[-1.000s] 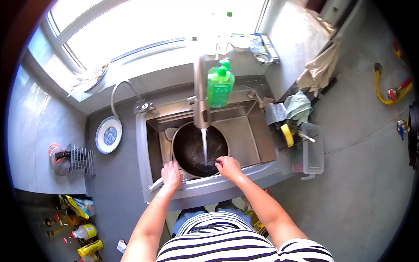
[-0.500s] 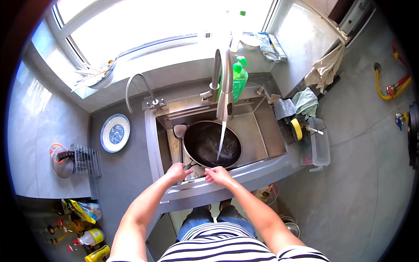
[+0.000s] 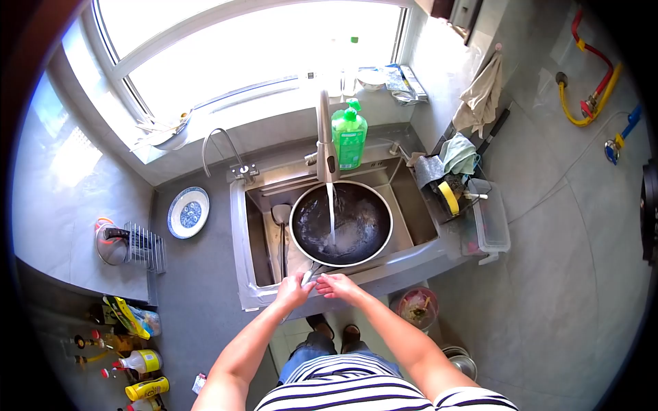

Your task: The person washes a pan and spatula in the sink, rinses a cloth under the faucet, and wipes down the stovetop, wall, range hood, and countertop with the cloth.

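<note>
Compared with half a second ago, the pan (image 3: 363,236) covers more of the sink (image 3: 412,205), its rim reaching the front edge under running water (image 3: 332,209). The left hand (image 3: 293,292) is clamped on its handle (image 3: 311,272); the right hand (image 3: 338,287) is just beside, though whether it grips anything I cannot tell. A patterned plate (image 3: 188,212) rests on grey counter (image 3: 195,267); a green bottle (image 3: 349,145) stands behind, near a bright window (image 3: 267,55).

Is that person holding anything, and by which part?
Yes, the pan, by its handle: the left hand grips it. The right hand is close beside; whether it touches the handle I cannot tell.
</note>
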A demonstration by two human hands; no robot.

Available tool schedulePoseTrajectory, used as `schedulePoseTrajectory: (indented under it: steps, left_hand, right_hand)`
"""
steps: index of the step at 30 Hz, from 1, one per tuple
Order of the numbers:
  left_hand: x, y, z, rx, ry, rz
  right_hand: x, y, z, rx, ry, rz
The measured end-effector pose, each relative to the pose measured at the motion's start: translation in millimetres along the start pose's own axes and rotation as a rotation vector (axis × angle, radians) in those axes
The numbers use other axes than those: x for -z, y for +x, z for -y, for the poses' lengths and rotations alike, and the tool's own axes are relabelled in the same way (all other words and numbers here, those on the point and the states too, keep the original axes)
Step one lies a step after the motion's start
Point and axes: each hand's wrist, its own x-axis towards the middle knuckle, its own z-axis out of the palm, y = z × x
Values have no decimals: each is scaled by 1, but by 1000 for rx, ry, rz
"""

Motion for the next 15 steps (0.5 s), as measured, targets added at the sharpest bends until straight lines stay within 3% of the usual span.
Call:
schedulePoseTrajectory:
  steps: [6,15]
  left_hand:
    - [-6,-10,-28,2,-120,-43]
    - [-6,-15,-69,177,-436,258]
  right_hand:
    - [1,-8,2,127,149,126]
    - [19,-68,14,120,305,188]
